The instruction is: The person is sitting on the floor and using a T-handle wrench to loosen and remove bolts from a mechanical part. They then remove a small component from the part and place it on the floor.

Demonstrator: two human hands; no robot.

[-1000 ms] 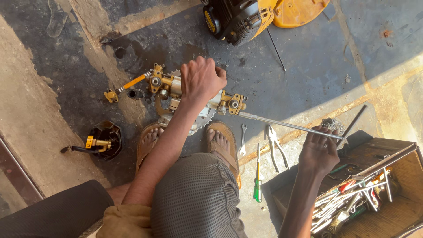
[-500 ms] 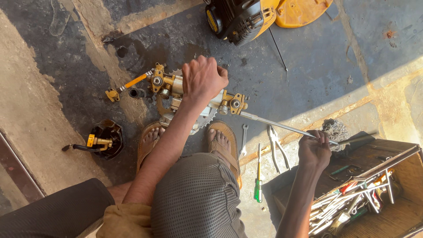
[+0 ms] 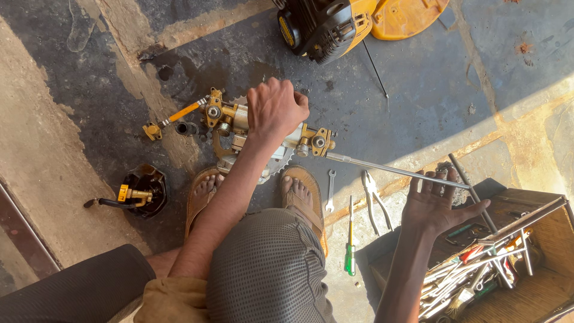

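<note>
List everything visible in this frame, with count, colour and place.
pump assembly: one, brass and grey, floor centre
metal rod: one, silver, running right from the pump
engine: one, black and yellow, top
spanner: one, silver, floor
pliers: one, silver, floor
screwdriver: one, green handle, floor
toolbox: one, brown, lower right, full of tools
sandals: two, brown, on the feet
left hand: on the pump
right hand: open, at the rod's end

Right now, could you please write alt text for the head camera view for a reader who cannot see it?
A person squatting in sandals presses the left hand on a brass pump assembly lying on a stained concrete floor, while the open right hand hovers beside its long metal rod above a wooden toolbox. A spanner, pliers and green screwdriver lie nearby.
</note>
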